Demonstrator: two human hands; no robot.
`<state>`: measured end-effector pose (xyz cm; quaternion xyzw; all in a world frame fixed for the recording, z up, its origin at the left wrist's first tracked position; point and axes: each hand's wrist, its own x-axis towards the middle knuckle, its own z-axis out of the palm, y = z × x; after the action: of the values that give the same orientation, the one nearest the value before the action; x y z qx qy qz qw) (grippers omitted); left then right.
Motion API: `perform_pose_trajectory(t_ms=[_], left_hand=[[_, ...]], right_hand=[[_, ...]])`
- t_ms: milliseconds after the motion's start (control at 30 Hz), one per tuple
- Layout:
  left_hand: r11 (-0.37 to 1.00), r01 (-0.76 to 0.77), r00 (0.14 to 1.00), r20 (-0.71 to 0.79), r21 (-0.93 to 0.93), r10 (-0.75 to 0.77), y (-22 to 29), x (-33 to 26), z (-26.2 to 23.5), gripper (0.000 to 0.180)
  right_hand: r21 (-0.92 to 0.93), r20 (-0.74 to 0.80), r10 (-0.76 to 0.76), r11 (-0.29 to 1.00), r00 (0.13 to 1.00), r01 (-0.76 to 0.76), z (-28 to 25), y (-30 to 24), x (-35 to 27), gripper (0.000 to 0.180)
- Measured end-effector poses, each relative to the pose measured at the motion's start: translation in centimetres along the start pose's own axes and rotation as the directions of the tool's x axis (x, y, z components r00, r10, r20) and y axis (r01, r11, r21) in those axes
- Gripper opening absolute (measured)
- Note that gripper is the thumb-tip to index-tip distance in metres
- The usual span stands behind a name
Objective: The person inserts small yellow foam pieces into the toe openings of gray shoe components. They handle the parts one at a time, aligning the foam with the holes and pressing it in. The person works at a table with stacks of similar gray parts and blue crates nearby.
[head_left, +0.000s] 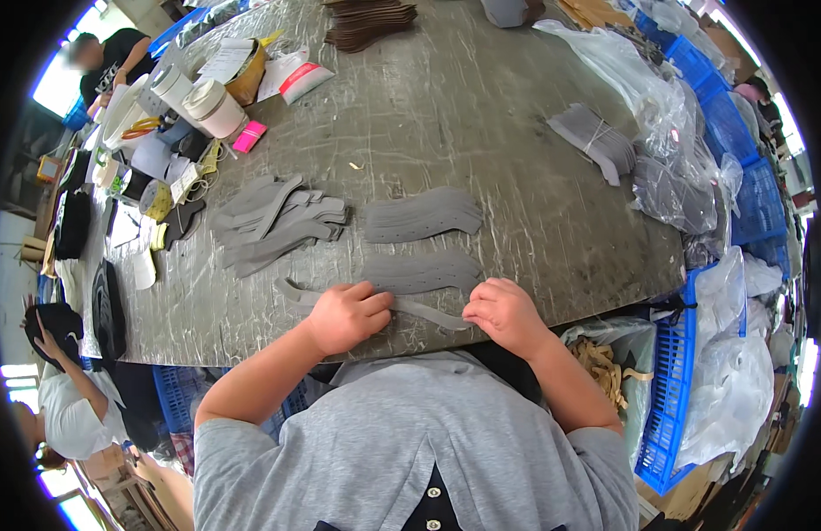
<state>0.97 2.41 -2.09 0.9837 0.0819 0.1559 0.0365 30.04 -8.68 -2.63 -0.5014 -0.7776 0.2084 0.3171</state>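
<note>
Across the bench [508,133], two grey stacks [423,215] lie squared before you, probably for easy reach. Nearest you, your left hand [350,317] and right hand [506,317], apart, pinch a grey strip [435,313], seemingly to steady it.

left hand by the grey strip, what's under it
A grey strip emerges right of the left hand, and grey material shows left of it; what lies directly beneath is covered, including whether the two join.

Pink packet [249,136] near white jar [217,112]; blue crate [669,389].
</note>
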Motion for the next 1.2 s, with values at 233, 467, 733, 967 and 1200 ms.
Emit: perform_pose_trajectory(t_ms=[233, 467, 733, 967, 1200], left_hand=[[1.000, 0.016, 1.000, -0.002, -0.001, -0.016, 0.0, -0.3, 0.4, 0.011], [1.000, 0.019, 1.000, -0.022, -0.017, -0.019, 0.0, -0.2, 0.4, 0.010], [1.000, 0.020, 1.000, -0.006, -0.012, -0.020, -0.1, -0.3, 0.4, 0.010], [1.000, 0.019, 1.000, -0.016, -0.021, -0.019, -0.1, -0.3, 0.4, 0.010], [1.000, 0.023, 1.000, -0.015, -0.016, -0.023, -0.1, -0.4, 0.5, 0.010]], right_hand=[[-0.088, 0.084, -0.048, 0.995, 0.995, 0.055, 0.7, 0.8, 0.0, 0.010], [0.411, 0.037, 0.187, 0.893, 0.982, -0.186, -0.5, 1.7, -0.5, 0.013], [0.589, -0.011, 0.432, 0.731, 0.902, -0.344, -1.2, 1.5, -2.0, 0.006], [0.055, 0.115, 0.116, 0.991, 0.987, -0.123, -0.6, -0.3, -1.0, 0.009], [0.105, -0.002, 0.250, 0.963, 0.968, -0.249, -1.2, -0.2, -1.5, 0.006]])
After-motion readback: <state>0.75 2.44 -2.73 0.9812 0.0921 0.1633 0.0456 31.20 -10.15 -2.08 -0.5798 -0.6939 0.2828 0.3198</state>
